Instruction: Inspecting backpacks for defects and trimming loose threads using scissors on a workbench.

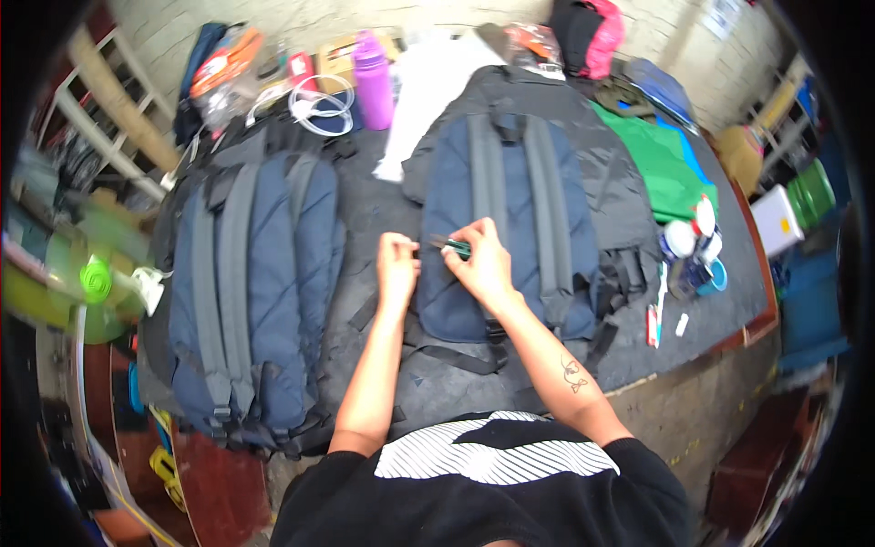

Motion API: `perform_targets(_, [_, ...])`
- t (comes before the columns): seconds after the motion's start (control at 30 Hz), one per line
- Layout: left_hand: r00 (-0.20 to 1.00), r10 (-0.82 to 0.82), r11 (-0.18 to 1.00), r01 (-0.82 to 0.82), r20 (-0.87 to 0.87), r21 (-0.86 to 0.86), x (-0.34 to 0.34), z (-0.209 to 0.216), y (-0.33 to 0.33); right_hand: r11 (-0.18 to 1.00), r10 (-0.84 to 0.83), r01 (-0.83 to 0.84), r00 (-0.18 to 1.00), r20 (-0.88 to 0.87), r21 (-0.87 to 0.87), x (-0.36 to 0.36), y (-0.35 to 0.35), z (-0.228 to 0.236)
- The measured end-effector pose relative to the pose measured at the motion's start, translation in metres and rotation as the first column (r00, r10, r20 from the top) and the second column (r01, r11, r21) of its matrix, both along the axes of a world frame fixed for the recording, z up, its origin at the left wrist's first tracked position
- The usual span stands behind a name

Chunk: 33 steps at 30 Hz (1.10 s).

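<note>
Open table (369,208) between left backpack (264,237), right backpack (515,201); purple bottle (373,87) at far end.

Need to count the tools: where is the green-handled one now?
In the head view, the green-handled tool is near the centre, held in the right hand over the left part of the navy backpack on the right.

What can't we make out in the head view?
All in the head view:
Green tool: grip partly covered by the right hand.
Left hand: whether it pinches anything, too small to tell.
Green fan: blades smeared by blur.
Right backpack: underside hidden by its own body.
</note>
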<state>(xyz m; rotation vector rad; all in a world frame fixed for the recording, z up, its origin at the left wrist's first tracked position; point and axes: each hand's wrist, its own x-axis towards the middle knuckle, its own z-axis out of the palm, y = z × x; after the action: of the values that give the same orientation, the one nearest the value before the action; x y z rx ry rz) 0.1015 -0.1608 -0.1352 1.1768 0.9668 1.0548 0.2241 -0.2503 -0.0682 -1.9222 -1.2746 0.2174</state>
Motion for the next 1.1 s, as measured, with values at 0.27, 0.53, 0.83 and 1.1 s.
perform_targets(0.27, [0.985, -0.169, 0.972, 0.161, -0.033, -0.174, -0.02, 0.005, 0.015, 0.795, -0.554, 0.423, 0.799, 0.235, 0.434, 0.128, -0.113, -0.009])
perform_targets(0.53, [0.948, 0.052, 0.975, 0.02, -0.315, 0.221, 0.032, -0.008, 0.026, 0.526, -0.8, 0.847, 0.462, 0.383, 0.076, 0.241, -0.266, -0.083])
perform_targets(0.83, [0.72, 0.334, 0.882, -0.011, -0.608, 0.471, 0.049, 0.011, -0.014, 0.475, -0.88, 0.866, 0.471, 0.064, 0.155, 0.207, -0.227, -0.042])
perform_targets(1.1, [0.883, 0.401, 0.846, -0.255, -0.243, 0.469, 0.048, -0.027, 0.006, 0.997, 0.015, -0.035, 0.964, 0.266, 0.073, 0.059, -0.066, 0.011])
